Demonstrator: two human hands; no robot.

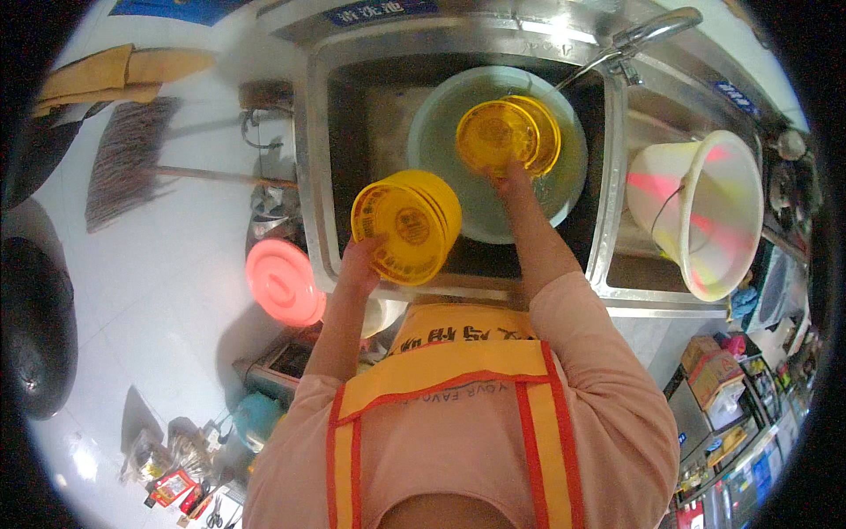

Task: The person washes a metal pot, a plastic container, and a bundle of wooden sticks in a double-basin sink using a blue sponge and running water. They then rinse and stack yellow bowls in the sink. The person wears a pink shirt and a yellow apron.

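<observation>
A stack of nested yellow plastic tubs (411, 226) is gripped at the lower left by my left hand (362, 263), over the sink's front part. Printing runs around the top tub. My right hand (509, 177) holds a yellow tub (494, 137) by its near edge; a second yellow tub (552, 129) shows just behind it, touching or overlapping. Both are over a pale blue-green round basin (456, 211) that contains water and sits in the steel sink (317, 165). From the chrome faucet (651, 33), a thin spout or stream reaches toward the basin.
Right of the sink bowl, a whitish plastic bucket (724, 218) lies tipped with its mouth rightward. A pink lid (284, 283) is beside the sink's left edge. Further left, a broom (132, 165) leans near the white tiled wall. Boxes (712, 370) fill shelving at lower right.
</observation>
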